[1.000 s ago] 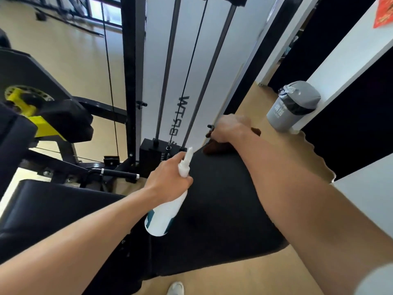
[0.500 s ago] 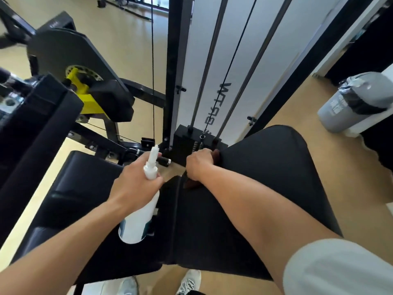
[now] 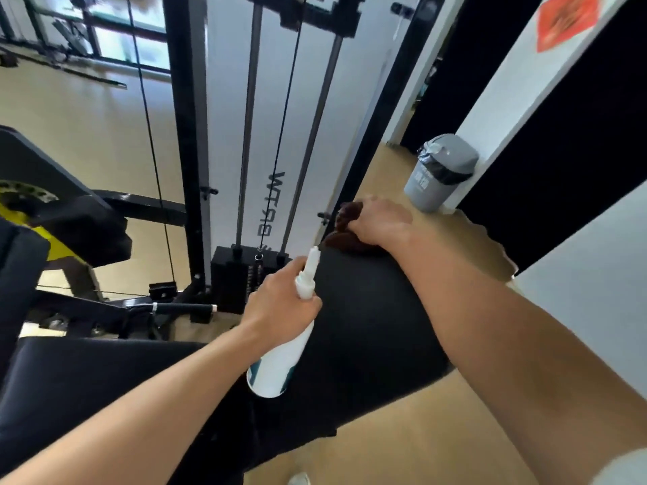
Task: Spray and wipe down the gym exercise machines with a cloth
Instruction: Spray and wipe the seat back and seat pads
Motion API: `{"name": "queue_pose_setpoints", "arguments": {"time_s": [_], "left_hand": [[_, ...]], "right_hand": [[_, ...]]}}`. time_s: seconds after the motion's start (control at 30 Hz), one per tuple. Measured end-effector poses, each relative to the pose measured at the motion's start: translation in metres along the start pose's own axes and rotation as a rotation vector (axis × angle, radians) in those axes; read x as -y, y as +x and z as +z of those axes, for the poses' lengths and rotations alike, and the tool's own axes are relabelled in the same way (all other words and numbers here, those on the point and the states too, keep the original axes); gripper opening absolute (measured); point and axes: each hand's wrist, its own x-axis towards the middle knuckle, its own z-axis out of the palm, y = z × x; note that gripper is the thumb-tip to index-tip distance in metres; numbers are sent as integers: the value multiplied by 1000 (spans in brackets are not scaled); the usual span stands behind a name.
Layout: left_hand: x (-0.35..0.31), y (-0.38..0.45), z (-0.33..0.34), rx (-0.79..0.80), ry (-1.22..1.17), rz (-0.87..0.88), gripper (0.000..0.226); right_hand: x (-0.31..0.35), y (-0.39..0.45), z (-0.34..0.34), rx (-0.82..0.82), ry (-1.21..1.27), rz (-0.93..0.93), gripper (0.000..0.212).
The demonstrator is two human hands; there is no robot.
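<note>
We see a black padded seat (image 3: 367, 330) on the gym machine, its far edge carrying a dark brown cloth (image 3: 345, 236) bunched against the pad under the right hand (image 3: 381, 222), whose fingers curl round it. A second black pad (image 3: 87, 379) lies just beside the seat to our left. Beneath both runs a tan floor (image 3: 413, 439), on which a grey lidded bin (image 3: 439, 173) stands against the white wall, well apart from the seat.
</note>
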Motion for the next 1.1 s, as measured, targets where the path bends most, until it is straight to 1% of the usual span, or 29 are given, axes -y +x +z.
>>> {"name": "queue_pose_setpoints", "arguments": {"time_s": [0.1, 0.2, 0.23, 0.27, 0.3, 0.33, 0.37, 0.4, 0.43, 0.47, 0.5, 0.53, 0.6, 0.7, 0.77, 0.83, 0.9, 0.97, 1.0, 1.1], "left_hand": [[-11, -11, 15, 65, -35, 52, 56], [-12, -27, 30, 103, -28, 68, 55], [-11, -33, 34, 115, -29, 65, 55], [-9, -39, 38, 130, -34, 63, 55], [-7, -44, 43, 144, -40, 63, 54], [-3, -50, 47, 154, -46, 59, 54], [1, -55, 51, 158, -49, 50, 53], [5, -59, 55, 159, -49, 35, 52], [9, -64, 58, 158, -44, 19, 51], [14, -69, 62, 154, -36, 4, 49], [19, -74, 65, 149, -31, -12, 47], [26, -79, 69, 142, -32, -30, 44], [41, -90, 77, 122, -49, -80, 44], [64, -106, 93, 87, -55, -142, 48], [77, -117, 106, 57, -61, -178, 49], [89, -128, 120, 8, -66, -229, 49], [99, -141, 134, -67, -89, -306, 51], [108, -155, 146, -164, -127, -386, 51], [111, -162, 151, -214, -141, -421, 50], [123, -184, 164, -330, -185, -501, 47]], "right_hand": [[-20, -37, -2, 1, 235, 162, 55], [-39, -73, -7, 59, 437, 253, 51], [-43, -89, -15, 61, 523, 260, 45], [-49, -102, -18, 63, 599, 256, 33], [-54, -116, -21, 64, 618, 225, 20], [-55, -133, -24, 66, 606, 193, 14], [-59, -147, -22, 60, 606, 161, 12], [-65, -154, -14, 33, 600, 132, 26], [-69, -162, -5, 4, 577, 109, 45], [-73, -171, 3, -9, 538, 94, 57], [-81, -175, 16, -20, 503, 66, 62], [-85, -186, 23, -42, 484, 33, 63], [-96, -207, 36, -146, 411, -64, 60], [-116, -230, 53, -264, 129, -333, 53], [-127, -235, 64, -242, -67, -564, 49], [-129, -234, 63, -191, -254, -730, 54], [-121, -227, 67, -173, -423, -811, 57], [-104, -225, 79, -158, -528, -883, 49], [-93, -224, 89, -127, -566, -922, 46], [-57, -227, 130, -3, -730, -1034, 49]]}}
